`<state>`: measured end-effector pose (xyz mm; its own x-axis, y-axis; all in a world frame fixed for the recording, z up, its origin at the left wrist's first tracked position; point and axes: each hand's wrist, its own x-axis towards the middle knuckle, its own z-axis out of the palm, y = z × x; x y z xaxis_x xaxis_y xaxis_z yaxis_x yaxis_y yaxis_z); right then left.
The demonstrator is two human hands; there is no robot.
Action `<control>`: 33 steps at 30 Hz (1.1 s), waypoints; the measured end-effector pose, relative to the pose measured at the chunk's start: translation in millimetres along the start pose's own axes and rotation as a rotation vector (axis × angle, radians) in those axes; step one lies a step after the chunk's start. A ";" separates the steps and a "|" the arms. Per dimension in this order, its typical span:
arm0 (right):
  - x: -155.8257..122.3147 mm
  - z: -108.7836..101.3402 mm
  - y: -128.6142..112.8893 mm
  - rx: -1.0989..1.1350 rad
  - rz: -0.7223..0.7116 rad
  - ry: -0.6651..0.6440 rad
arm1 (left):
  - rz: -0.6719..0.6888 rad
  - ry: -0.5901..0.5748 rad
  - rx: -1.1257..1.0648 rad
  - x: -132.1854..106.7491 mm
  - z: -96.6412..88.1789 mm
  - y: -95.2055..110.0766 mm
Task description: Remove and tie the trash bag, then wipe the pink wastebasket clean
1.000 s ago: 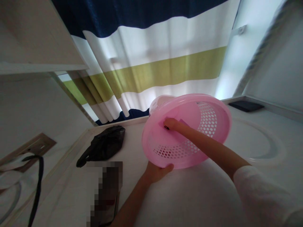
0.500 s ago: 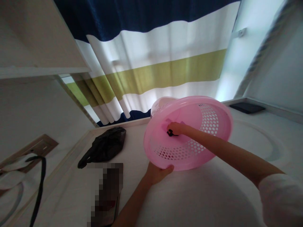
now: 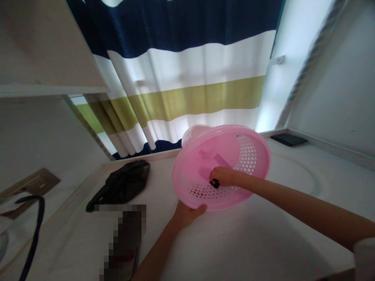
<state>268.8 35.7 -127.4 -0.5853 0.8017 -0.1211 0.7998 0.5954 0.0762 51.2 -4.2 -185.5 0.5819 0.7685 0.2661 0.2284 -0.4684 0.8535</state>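
A pink plastic basket (image 3: 261, 150) with rows of holes in its wall is tipped so that its inside faces me. My left hand (image 3: 189, 216) grips its near rim, with the thumb on the edge and the other fingers hidden beneath. Over the basket's inside, my right hand (image 3: 224, 177) is closed around a small black object (image 3: 216, 183), whose kind I cannot make out. Lilac patches show on the basket floor above that hand. Behind the basket stands a paler pink container (image 3: 190, 134), mostly covered by it.
A black plastic bag (image 3: 129, 181) lies on the white tabletop (image 3: 249, 242) to the left, above a pixelated dark item (image 3: 125, 242). At the back right is a flat black object (image 3: 288, 139). A wall socket (image 3: 36, 182) with a black cable is far left; a striped curtain (image 3: 187, 97) hangs behind.
My right hand has drawn back from the basket's middle toward its near side, carrying the black object. The left hand keeps its grip on the rim. The view has shifted slightly.
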 end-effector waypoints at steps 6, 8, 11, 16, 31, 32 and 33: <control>4.6 -0.6 1.6 0.015 0.018 -0.002 | -0.004 -0.011 0.000 1.1 -2.8 3.5; 4.8 -0.8 1.9 0.023 0.021 -0.004 | -0.009 -0.012 0.001 1.0 -3.2 4.0; 4.7 -1.6 2.0 0.026 0.026 0.019 | -0.022 -0.019 -0.003 0.8 -3.4 3.1; 4.6 -2.2 4.7 0.056 0.022 0.022 | -0.008 -0.064 -0.005 -0.1 -2.4 -0.9; 11.4 0.7 22.4 0.258 -0.025 0.035 | -0.009 -0.015 0.022 1.3 0.9 1.5; 12.6 0.2 23.9 0.279 -0.023 0.024 | -0.006 -0.012 0.014 1.1 1.1 1.0; 13.7 -0.2 25.5 0.296 -0.018 0.011 | 0.002 -0.018 0.005 0.9 1.3 0.8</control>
<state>281.1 61.8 -126.9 -0.5998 0.7927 -0.1089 0.7924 0.5696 -0.2184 52.9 -4.5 -185.2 0.5962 0.7597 0.2595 0.2310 -0.4719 0.8508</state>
